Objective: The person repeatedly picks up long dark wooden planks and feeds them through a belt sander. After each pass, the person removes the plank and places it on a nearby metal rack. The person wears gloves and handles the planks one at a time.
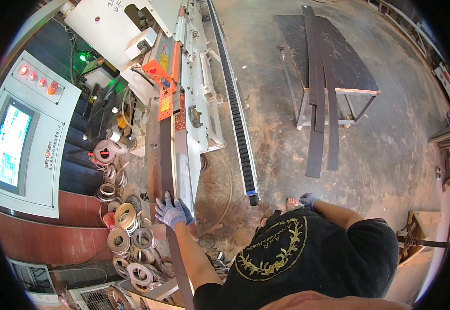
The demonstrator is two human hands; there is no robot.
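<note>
My left hand (172,212), in a grey-blue glove, lies with spread fingers on a long, narrow dark brown board (166,162). The board runs along the metal infeed table (154,166) of an edge banding machine (205,116), and its far end passes beneath an orange guard (165,104). A pale edge shows along the board's right side. Its near end reaches back past my left arm. Beside my body, away from the machine, hangs my gloved right hand (309,200); its fingers look loosely curled, and whether they hold anything is hidden.
A long roller rail (237,112) stands out right of the machine. Several dark strips (314,77) lie on a metal-framed table (348,62), overhanging its near end. Rolls of edge banding (125,215) are piled at left, below a lit control panel (35,124). A wooden structure (418,236) stands right.
</note>
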